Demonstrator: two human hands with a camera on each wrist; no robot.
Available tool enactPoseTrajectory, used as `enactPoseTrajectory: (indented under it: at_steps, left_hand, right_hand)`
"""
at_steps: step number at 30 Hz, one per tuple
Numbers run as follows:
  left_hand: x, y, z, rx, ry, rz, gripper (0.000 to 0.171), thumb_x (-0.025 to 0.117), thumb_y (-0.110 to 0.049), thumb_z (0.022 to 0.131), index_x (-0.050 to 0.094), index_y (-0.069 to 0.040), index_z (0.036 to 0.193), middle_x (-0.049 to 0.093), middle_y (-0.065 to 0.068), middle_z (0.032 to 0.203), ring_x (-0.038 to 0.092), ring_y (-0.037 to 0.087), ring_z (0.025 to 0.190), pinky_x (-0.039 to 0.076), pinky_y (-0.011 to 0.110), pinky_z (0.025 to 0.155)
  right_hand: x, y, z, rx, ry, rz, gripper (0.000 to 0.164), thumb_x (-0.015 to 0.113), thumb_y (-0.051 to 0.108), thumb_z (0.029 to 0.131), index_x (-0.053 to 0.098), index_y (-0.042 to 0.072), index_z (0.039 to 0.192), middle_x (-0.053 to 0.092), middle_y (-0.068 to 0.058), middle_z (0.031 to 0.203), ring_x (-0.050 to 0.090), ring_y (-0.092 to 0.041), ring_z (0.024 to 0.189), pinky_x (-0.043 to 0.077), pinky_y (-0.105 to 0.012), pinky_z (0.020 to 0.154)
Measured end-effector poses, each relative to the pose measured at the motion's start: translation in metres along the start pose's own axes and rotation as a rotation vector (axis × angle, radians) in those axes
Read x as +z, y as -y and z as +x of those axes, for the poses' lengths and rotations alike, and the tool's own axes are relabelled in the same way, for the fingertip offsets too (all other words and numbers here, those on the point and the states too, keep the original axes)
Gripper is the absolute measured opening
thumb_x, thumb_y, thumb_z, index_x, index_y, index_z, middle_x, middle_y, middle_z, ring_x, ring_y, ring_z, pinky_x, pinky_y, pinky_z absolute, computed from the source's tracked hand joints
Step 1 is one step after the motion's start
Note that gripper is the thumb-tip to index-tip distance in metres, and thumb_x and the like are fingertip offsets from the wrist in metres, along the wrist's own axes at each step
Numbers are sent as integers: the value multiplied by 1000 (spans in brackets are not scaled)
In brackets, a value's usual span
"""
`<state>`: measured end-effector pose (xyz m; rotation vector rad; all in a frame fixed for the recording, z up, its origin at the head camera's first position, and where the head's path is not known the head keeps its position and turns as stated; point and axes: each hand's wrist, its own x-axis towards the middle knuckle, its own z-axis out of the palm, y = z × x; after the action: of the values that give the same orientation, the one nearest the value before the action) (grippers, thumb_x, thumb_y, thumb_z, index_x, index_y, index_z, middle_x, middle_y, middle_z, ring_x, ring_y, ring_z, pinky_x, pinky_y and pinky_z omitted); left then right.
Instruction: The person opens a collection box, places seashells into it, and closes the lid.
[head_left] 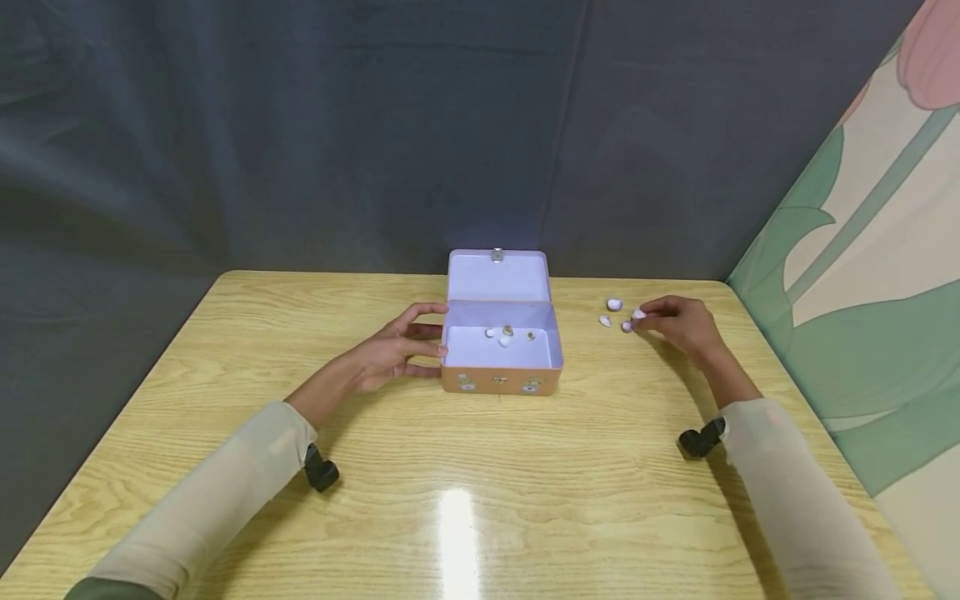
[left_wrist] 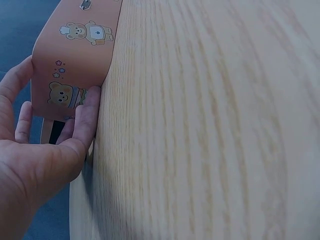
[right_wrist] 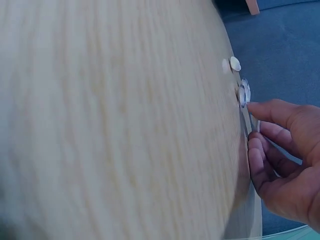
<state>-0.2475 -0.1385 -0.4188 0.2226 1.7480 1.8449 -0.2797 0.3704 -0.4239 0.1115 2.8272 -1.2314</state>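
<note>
A tin box, orange outside and lilac inside, stands on the table with its lid raised. Several small seashells lie on its floor. Spread fingers of my left hand touch the box's left side; the left wrist view shows them at its bear-printed wall. To the right of the box, my right hand pinches a white seashell between thumb and fingertips. Other seashells lie on the table just left of those fingers.
The wooden table reaches back to a dark curtain. A panel with painted flowers and leaves stands along the right edge. Dark wrist cameras sit at both sleeve cuffs.
</note>
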Motion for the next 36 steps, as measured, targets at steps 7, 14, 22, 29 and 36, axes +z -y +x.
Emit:
enactPoseTrajectory:
  at_steps: [7, 14, 22, 29, 36]
  left_hand:
    - [0, 0, 0, -1, -2, -1, 77, 71, -1, 107, 36, -27, 170, 36, 21, 173, 59, 38, 142, 65, 56, 113]
    - [-1, 0, 1, 0, 10, 2, 79, 71, -2, 107, 33, -25, 172, 36, 22, 174, 58, 40, 145, 65, 57, 113]
    - [-2, 0, 0, 0, 18, 0, 79, 72, -3, 107, 34, -27, 172, 35, 22, 174, 57, 41, 146, 63, 58, 115]
    - [-1, -1, 0, 3, 11, -4, 78, 72, -2, 106, 36, -28, 171, 35, 22, 174, 58, 40, 145, 64, 57, 114]
    - [-1, 0, 0, 8, 11, -5, 78, 71, -2, 107, 35, -26, 171, 36, 22, 173, 58, 41, 145, 65, 57, 113]
  right_hand:
    - [-1, -2, -2, -31, -36, 148, 51, 80, 24, 107, 69, -7, 146, 76, 19, 114, 65, 16, 90, 60, -7, 83]
    - [-2, 2, -6, -62, -54, 202, 52, 77, 25, 109, 68, -6, 149, 70, 38, 97, 68, 16, 90, 61, -7, 84]
    - [3, 14, -13, -90, -110, 255, 54, 81, 28, 107, 69, -5, 149, 71, 41, 92, 67, 17, 95, 57, -4, 86]
    - [13, 26, -19, -144, -134, 321, 52, 81, 22, 107, 69, -7, 147, 73, 38, 95, 68, 15, 100, 55, -2, 88]
    - [21, 42, -26, -151, -118, 311, 52, 82, 25, 106, 71, -3, 148, 73, 39, 96, 69, 14, 100, 56, -4, 88]
